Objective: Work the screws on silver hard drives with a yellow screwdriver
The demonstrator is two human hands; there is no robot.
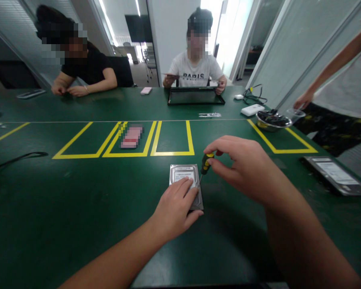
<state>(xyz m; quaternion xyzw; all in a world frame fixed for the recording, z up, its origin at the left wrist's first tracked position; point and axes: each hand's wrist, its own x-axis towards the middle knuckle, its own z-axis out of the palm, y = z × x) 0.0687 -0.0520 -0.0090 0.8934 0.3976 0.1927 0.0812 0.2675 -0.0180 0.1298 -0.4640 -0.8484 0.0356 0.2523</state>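
Note:
A silver hard drive [183, 174] lies flat on the green table [78, 208] in front of me. My left hand [176, 208] rests on its near half, fingers lying flat on the cover, thumb at the near right corner. My right hand [243, 166] pinches the top of a small black and yellow screwdriver [206, 163], which stands tilted with its tip at the drive's right edge.
Yellow tape boxes mark the table beyond the drive; one holds a pink phone [131, 137]. A metal bowl [273, 120] of dark parts stands far right, another device [337, 174] lies at right. Two people sit across the table with a laptop [195, 96]; a third person's arm [331, 68] reaches in at right.

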